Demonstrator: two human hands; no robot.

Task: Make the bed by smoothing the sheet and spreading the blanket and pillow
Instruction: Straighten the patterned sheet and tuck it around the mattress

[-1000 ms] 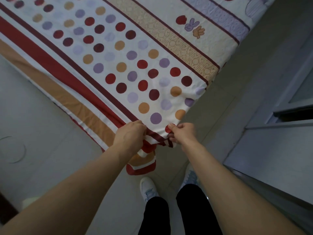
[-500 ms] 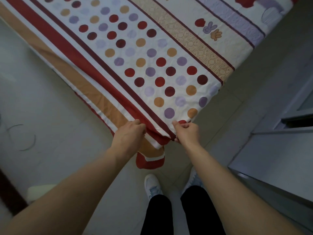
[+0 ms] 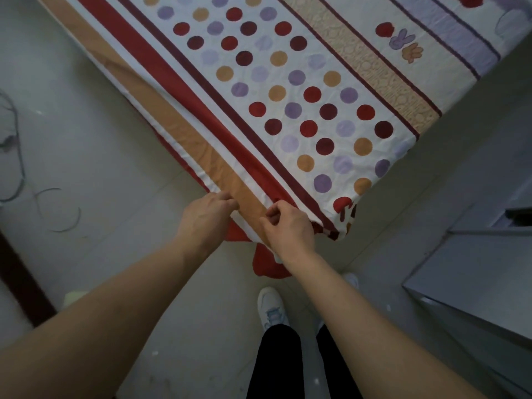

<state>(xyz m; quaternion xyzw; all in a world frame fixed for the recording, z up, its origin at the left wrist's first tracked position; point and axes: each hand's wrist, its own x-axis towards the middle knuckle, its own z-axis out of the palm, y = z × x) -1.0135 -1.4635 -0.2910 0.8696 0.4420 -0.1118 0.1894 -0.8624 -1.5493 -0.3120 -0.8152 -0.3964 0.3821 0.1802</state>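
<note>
Sheet point(image 3: 288, 110) fills the top of my view, spread flat over the bed with only faint creases. It is white cloth printed with rows of red, maroon, lilac and tan dots, and bordered by red, tan and dark maroon stripes. A beige patterned band and a lilac band lie farther across it, with small cartoon figures between them. Its stripes run on a long diagonal from upper left down to lower right, and the near corner points toward me, with a red flap hanging below the edge.

Grey floor point(image 3: 100, 139) lies to the left and below. A grey cabinet point(image 3: 475, 283) stands at the right, apart from the bed.

My left hand point(image 3: 205, 217) grips the hanging edge at the tan stripe, fingers curled onto the cloth. My right hand point(image 3: 288, 226), just beside it, pinches a fold near the corner between thumb and fingers.

One white shoe point(image 3: 272, 309) shows under black trousers point(image 3: 276, 364). A thin wire point(image 3: 17, 156) curls on the floor at far left.
</note>
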